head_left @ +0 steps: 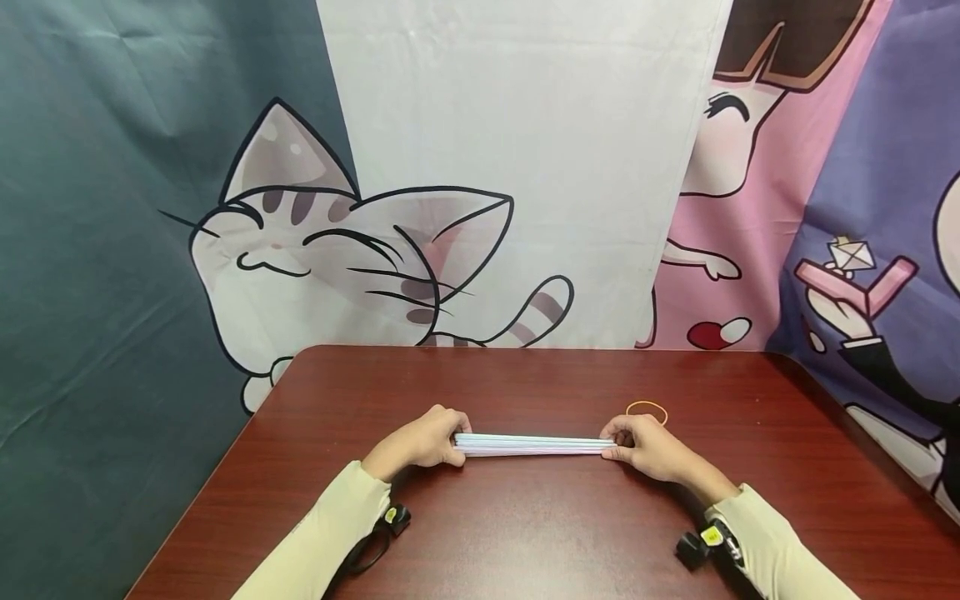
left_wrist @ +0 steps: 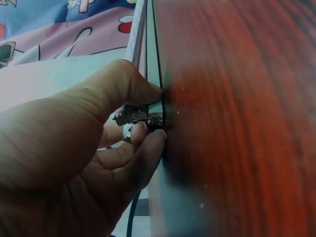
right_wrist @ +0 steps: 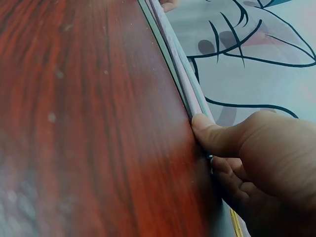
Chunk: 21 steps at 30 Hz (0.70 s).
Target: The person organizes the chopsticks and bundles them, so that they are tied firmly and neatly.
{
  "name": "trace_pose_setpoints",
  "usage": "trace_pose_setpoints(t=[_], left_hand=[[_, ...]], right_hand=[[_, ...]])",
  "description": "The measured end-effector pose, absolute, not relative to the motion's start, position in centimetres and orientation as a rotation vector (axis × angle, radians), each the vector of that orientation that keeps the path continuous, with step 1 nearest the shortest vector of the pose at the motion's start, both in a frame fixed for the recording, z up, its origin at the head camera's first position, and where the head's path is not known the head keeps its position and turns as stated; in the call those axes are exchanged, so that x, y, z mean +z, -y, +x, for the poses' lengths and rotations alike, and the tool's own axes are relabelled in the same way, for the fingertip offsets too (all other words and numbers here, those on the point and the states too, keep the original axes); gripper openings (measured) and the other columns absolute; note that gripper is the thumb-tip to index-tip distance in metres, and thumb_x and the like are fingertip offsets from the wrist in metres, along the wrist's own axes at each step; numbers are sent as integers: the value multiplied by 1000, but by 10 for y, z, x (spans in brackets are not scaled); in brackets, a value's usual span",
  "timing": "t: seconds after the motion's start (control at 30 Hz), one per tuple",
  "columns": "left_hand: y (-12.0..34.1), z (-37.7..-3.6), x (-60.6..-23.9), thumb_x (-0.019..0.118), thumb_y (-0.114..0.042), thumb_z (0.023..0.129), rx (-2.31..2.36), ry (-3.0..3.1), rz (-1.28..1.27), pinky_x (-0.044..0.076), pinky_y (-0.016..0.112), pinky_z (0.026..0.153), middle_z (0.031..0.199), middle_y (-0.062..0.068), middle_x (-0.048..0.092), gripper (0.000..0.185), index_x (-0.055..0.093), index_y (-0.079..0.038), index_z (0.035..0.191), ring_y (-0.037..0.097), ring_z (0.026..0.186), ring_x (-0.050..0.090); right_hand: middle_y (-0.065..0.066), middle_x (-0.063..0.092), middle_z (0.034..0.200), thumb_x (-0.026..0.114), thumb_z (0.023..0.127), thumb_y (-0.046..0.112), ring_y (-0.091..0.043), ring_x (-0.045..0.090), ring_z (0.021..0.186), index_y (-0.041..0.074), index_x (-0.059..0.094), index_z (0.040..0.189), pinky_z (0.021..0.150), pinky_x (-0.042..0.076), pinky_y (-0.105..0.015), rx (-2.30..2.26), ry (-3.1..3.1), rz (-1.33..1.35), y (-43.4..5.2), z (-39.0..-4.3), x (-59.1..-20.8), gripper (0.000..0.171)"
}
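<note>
A bundle of long, thin, pale strips [head_left: 532, 445] lies crosswise low over the table, its layers nearly parallel. My left hand [head_left: 427, 437] grips its left end between thumb and fingers. Between those fingertips, the left wrist view shows a dark, ornate metallic piece [left_wrist: 140, 118] at the strips' end. My right hand [head_left: 648, 446] pinches the right end, thumb on the near side. Along the right hand's thumb, pale edges of the strips [right_wrist: 173, 54] run away in the right wrist view. What exactly the strips are, I cannot tell.
A thin yellow band [head_left: 647, 404] lies on the table just behind my right hand. The reddish-brown wooden table [head_left: 480, 533] has rounded far corners. Behind it hangs a cloth backdrop [head_left: 525, 125] with cartoon figures.
</note>
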State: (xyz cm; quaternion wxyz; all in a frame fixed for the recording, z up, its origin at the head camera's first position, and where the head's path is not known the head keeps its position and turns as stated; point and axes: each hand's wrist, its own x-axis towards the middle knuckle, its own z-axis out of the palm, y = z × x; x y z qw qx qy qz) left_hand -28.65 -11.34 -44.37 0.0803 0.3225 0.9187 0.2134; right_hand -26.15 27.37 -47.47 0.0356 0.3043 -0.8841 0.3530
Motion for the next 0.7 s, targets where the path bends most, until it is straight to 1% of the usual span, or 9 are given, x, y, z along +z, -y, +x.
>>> trace_pose_setpoints(t=[0.13,0.3,0.5,0.7], left_hand=[[113,-286,-444,78,-11,68,626,-2741,954,43,24,60,71,-7,56,24,64,-10,88,8,64,47],[113,-285,-446,75,-9,70,621,-2737,973,42,23,60,70,-8,56,19,66,-10,86,7,64,47],[115,-284,-445,75,-8,71,669,-2749,971,42,23,61,72,-8,57,18,66,-12,85,7,65,47],[116,-285,-444,75,-7,68,676,-2762,1018,40,22,57,67,-10,55,16,67,-13,80,5,61,45]], right_hand=[[10,60,75,76,85,14,-2,53,66,13,67,90,58,46,-23,1081,2715,995,-275,-261,-474,10],[10,61,79,72,89,12,-1,52,68,13,68,95,59,45,-22,1074,2721,1057,-276,-259,-475,7],[12,59,79,75,86,10,0,52,68,14,71,96,59,46,-21,1022,2677,1062,-276,-260,-474,11],[14,55,76,77,83,7,0,49,70,14,71,90,59,43,-20,953,2630,1114,-274,-260,-472,12]])
